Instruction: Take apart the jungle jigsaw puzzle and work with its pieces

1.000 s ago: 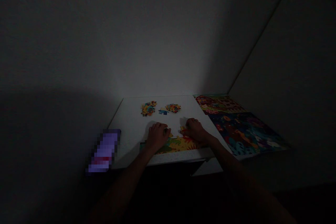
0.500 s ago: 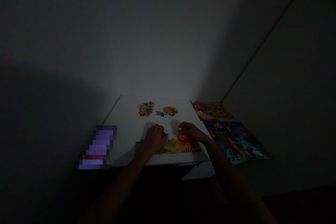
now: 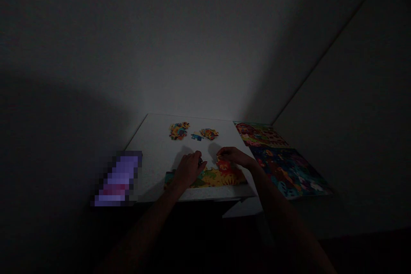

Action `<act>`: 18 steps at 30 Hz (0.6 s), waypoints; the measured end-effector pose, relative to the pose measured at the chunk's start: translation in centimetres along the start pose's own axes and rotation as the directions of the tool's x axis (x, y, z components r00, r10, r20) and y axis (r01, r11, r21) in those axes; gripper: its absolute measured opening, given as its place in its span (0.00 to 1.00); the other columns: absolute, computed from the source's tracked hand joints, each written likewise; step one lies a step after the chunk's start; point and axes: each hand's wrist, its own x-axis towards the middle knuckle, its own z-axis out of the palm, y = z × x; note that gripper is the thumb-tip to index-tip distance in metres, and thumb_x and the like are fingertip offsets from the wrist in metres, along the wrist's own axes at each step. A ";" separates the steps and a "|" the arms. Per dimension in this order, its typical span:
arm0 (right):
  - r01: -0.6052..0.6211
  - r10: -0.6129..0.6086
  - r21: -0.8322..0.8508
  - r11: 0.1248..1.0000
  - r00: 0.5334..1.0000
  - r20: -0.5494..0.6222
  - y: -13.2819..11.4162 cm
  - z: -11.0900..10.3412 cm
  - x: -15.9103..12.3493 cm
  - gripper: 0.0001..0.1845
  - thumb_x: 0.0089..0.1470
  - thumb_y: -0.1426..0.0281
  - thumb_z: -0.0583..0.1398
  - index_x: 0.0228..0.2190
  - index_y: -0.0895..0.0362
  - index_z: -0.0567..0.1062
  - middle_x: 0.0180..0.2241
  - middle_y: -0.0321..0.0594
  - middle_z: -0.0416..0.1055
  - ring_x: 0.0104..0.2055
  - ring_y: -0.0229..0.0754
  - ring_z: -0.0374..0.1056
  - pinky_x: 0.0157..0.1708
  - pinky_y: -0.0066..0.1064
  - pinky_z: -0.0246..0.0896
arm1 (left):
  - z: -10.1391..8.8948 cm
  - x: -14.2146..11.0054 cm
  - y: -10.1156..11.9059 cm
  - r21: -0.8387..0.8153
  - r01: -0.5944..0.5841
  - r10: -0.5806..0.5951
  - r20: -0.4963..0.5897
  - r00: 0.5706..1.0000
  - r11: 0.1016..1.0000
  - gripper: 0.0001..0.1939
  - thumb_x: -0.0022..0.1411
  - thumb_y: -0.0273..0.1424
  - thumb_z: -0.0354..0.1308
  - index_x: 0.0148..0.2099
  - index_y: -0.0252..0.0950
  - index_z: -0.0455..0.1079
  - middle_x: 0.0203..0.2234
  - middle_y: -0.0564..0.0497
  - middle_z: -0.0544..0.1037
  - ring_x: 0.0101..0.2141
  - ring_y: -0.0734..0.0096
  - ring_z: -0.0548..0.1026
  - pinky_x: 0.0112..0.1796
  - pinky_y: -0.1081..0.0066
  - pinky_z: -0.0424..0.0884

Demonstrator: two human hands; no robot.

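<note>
A partly joined jigsaw puzzle in yellow, green and red lies along the front edge of the white table. My left hand is over its left part, fingers curled toward the thumb around something small and dark that I cannot make out. At the puzzle's upper right, just above a red lion figure, my right hand pinches a small yellowish puzzle piece. Farther back lie a left pile of loose pieces, a right pile and a blue piece between them.
Two finished-looking picture puzzles lie at the right: a farm scene behind and a dark blue scene in front. A blurred purple object stands at the table's left edge. Walls close in the back and right. The room is dim.
My right hand has lifted from the puzzle's upper right with a piece in its fingers and hovers there. The left hand stays near its place, its fingers drawn closer together. The view has shifted slightly.
</note>
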 end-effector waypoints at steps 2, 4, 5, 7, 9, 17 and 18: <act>-0.011 0.010 -0.071 0.997 1.000 -0.007 -0.1 -0.3 0.2 0.19 0.42 0.60 0.68 0.35 0.59 0.78 0.34 0.41 0.76 0.36 0.42 0.69 0.41 0.35 0.62 | -0.1 0.0 0.1 0.008 0.007 -0.008 0.010 1.000 1.000 0.10 0.68 0.36 0.54 0.47 0.36 0.64 0.36 0.46 0.78 0.40 0.59 0.76 0.44 0.63 0.66; -0.002 0.002 -0.090 0.996 1.000 0.001 -0.2 -0.4 0.1 0.20 0.43 0.60 0.67 0.36 0.59 0.78 0.35 0.42 0.76 0.37 0.43 0.69 0.41 0.35 0.62 | -0.1 0.1 0.1 0.013 0.021 -0.021 0.018 1.000 1.000 0.11 0.68 0.37 0.55 0.48 0.37 0.64 0.36 0.47 0.78 0.40 0.60 0.77 0.43 0.64 0.67; 0.013 -0.012 -0.083 0.996 1.000 0.014 -0.3 -0.4 0.0 0.20 0.44 0.59 0.67 0.37 0.59 0.78 0.35 0.42 0.76 0.37 0.43 0.69 0.42 0.35 0.62 | -0.2 0.1 0.1 0.015 0.027 -0.027 0.022 0.999 1.000 0.11 0.68 0.37 0.55 0.48 0.37 0.64 0.36 0.47 0.79 0.39 0.60 0.77 0.43 0.64 0.67; 0.049 -0.047 -0.051 0.997 0.998 0.039 -0.3 -0.4 -0.3 0.20 0.45 0.59 0.67 0.37 0.59 0.78 0.36 0.41 0.76 0.38 0.43 0.69 0.43 0.35 0.62 | -0.2 0.2 0.1 0.017 0.031 -0.032 0.025 0.999 0.999 0.11 0.68 0.37 0.55 0.48 0.37 0.64 0.36 0.47 0.79 0.39 0.60 0.77 0.43 0.65 0.67; 0.064 -0.063 -0.020 0.998 0.997 0.040 -0.2 -0.4 -0.6 0.20 0.45 0.58 0.67 0.37 0.59 0.78 0.35 0.40 0.75 0.37 0.42 0.69 0.42 0.34 0.62 | -0.2 0.1 0.1 0.009 0.032 -0.033 0.025 0.999 0.999 0.11 0.68 0.37 0.55 0.48 0.37 0.64 0.35 0.47 0.79 0.39 0.60 0.77 0.43 0.65 0.67; 0.037 -0.038 -0.031 0.999 0.998 -0.040 1.1 -0.3 -0.3 0.20 0.44 0.58 0.66 0.35 0.59 0.78 0.32 0.38 0.75 0.33 0.40 0.67 0.38 0.32 0.61 | -0.3 0.1 0.2 -0.014 0.045 -0.045 0.023 0.999 0.999 0.10 0.67 0.37 0.55 0.47 0.37 0.65 0.34 0.47 0.79 0.39 0.60 0.77 0.42 0.65 0.66; 0.032 -0.034 -0.046 0.998 0.998 -0.046 1.2 -0.2 -0.2 0.19 0.45 0.58 0.66 0.35 0.59 0.78 0.32 0.38 0.74 0.32 0.39 0.66 0.36 0.32 0.61 | -0.4 0.1 0.2 -0.015 0.047 -0.046 0.025 0.999 0.999 0.10 0.67 0.37 0.55 0.46 0.37 0.65 0.34 0.47 0.79 0.38 0.60 0.77 0.42 0.65 0.66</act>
